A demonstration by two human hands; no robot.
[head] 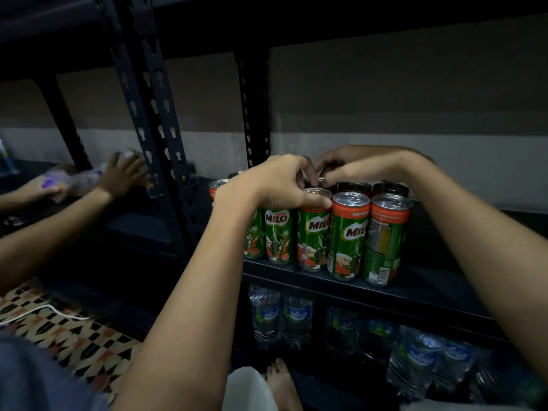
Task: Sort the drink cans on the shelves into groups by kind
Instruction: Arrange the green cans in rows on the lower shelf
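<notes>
The left hand [275, 180] grips the rim of a front-row Milo can [312, 229], fingers curled over its top, apparently to square it into line. The right hand [360, 164], at 2 o'clock from it, curls over rear cans; whether it grasps one cannot be told. The Milo cans [350, 232] stand packed, touching, at the shelf [415, 280] front edge, one kind together. Water bottles [281, 318] stand below at 6 o'clock.

Upper shelf [421, 280]: dark metal board carrying green Milo cans [347, 235], upright in tight rows at its front edge, left half; more cans stand behind them.
Lower shelf [335, 393]: clear water bottles [296, 318] with blue labels, standing along it.
Left shelf [124, 221]: dark board; blurred purple-and-white packet [74, 180] near its back.
Floor [65, 336]: patterned tiles, white cable [38, 310] lying across.
</notes>
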